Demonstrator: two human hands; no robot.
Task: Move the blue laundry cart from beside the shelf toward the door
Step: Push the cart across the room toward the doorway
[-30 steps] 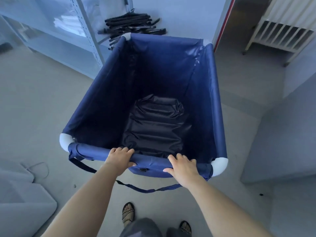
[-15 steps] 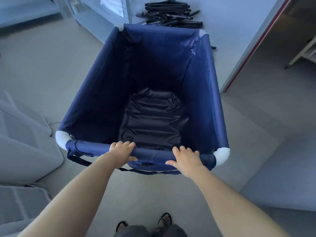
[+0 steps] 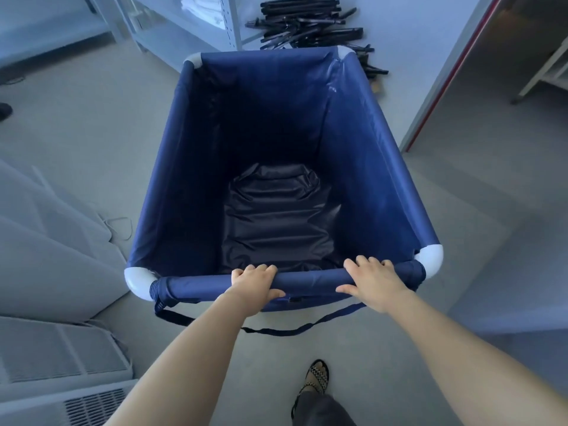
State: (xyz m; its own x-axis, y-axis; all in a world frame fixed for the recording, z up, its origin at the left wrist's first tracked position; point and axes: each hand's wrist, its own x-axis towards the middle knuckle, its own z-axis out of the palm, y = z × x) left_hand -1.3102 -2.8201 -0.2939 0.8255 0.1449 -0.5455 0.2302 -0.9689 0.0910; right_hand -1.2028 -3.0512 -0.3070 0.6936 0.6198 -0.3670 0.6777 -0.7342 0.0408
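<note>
The blue laundry cart fills the middle of the head view, a deep fabric bin with white corner joints and a dark folded liner at its bottom. My left hand grips the near top rail left of centre. My right hand grips the same rail further right. A loose strap hangs below the rail. The metal shelf stands beyond the cart's far left corner. The door opening, edged by a red-trimmed frame, lies to the right.
A pile of black hangers lies on the floor behind the cart. Grey cushions and a vented white unit sit at the left. A white wall corner stands at the right. My sandalled foot is below.
The cart has swung its far end to the left and the view has turned with it. The doorway has slid toward the right edge, and the cushions have come closer at left. Both hands kept their grip.
</note>
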